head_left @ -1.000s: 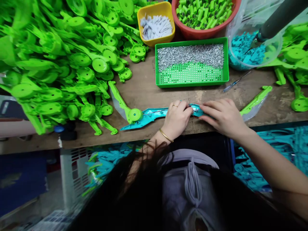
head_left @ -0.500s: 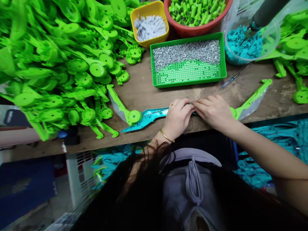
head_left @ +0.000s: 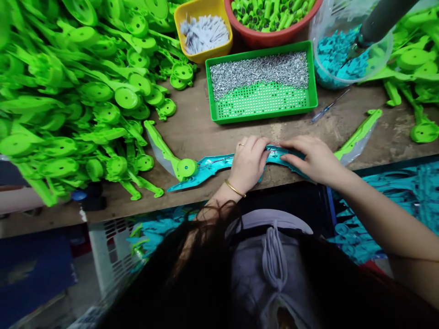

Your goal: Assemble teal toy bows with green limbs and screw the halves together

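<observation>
A toy bow (head_left: 214, 167) with a turquoise body lies across the table's front, its hollow side up and thin dark wires running inside. Its left green limb (head_left: 187, 169) joins the body at a round disc; the right green limb (head_left: 359, 137) angles up, its inner end behind my right hand. My left hand (head_left: 249, 160) is closed around the middle of the body, a ring and a gold bangle on it. Thumb and fingers of my right hand (head_left: 310, 160) grip the body just right of the middle. Palms and undersides of the fingers are hidden.
Green limbs (head_left: 126, 97) are heaped at left, more (head_left: 416, 59) at right. Behind the bow stand a green tray (head_left: 262, 116) of screws, a yellow tub (head_left: 202, 55), a red bowl (head_left: 270, 40) and a clear tub (head_left: 331, 83) under a hanging power driver (head_left: 380, 23). A screwdriver (head_left: 324, 112) lies nearby.
My right hand has slid right from the middle, its pinch at my left fingers loosened into a wider grip. More of the turquoise body shows between my hands. The whole view has shifted slightly.
</observation>
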`<state>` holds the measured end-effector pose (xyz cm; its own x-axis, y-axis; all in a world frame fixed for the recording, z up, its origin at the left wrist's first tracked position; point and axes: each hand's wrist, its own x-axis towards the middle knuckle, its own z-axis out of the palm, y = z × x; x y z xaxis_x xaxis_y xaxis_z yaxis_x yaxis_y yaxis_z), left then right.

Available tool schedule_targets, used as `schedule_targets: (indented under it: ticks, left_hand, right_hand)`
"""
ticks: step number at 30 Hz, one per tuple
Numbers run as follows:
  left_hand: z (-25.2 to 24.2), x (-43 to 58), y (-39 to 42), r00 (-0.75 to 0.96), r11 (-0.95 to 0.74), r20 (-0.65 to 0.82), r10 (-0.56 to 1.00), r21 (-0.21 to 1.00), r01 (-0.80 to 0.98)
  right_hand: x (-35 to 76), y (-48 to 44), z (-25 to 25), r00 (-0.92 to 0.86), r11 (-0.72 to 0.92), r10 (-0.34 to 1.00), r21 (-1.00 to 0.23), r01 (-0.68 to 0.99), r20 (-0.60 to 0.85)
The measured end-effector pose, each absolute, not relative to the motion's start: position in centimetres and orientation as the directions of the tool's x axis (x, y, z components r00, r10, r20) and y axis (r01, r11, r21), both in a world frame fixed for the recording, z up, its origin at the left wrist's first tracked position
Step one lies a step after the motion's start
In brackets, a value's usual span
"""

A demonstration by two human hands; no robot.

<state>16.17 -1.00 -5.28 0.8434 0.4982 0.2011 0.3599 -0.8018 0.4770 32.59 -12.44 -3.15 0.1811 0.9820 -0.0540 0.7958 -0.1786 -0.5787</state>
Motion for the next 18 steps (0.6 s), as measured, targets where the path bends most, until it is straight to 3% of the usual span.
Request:
schedule_targets:
  ticks: [3, 9, 18]
  left_hand:
    - [-5.4, 16.0, -0.9, 0.855, -0.823, 0.224, 0.468, 0.464, 0.329]
    - [-5.6, 15.5, -0.7, 0.907, -0.937, 0.290, 0.306, 0.261, 0.232]
    - [-4.6, 15.9, -0.7, 0.950, -0.968, 0.204, 0.235, 0.143, 0.209]
  right_hand:
    - [32.4, -12.4, -3.1, 0.181, -0.182, 0.982, -0.578, 0.795, -0.060]
    - [32.2, -13.0, -2.7, 0.196, -0.188, 0.980, -0.509, 0.840, -0.039]
    - [31.9, -13.9, -2.8, 0.154, -0.141, 0.988, -0.422, 0.896, -0.004]
